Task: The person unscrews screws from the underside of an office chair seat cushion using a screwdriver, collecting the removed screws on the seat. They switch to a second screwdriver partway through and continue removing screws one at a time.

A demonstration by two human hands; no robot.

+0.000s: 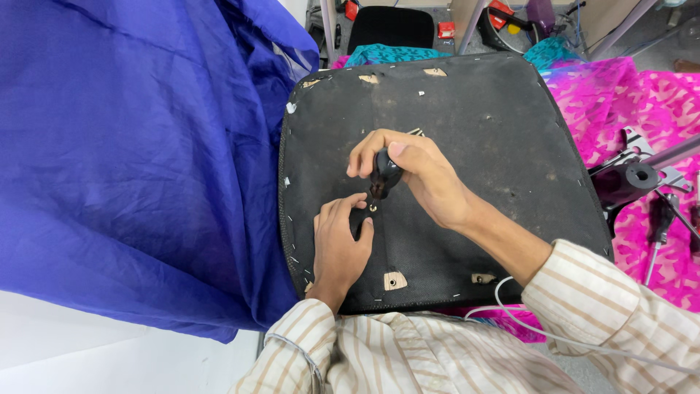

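Head view shows me an upturned black seat base (467, 131) lying across my lap, its fabric underside facing up. My right hand (412, 171) is wrapped around a black tool handle (385, 174), tip pointing down at a small metal fitting (372, 208) near the seat's middle. My left hand (339, 244) lies flat on the fabric, fingers (343, 208) together, just beside that fitting. Blue cloth (131, 160) hangs left; pink fabric (642, 95) lies right.
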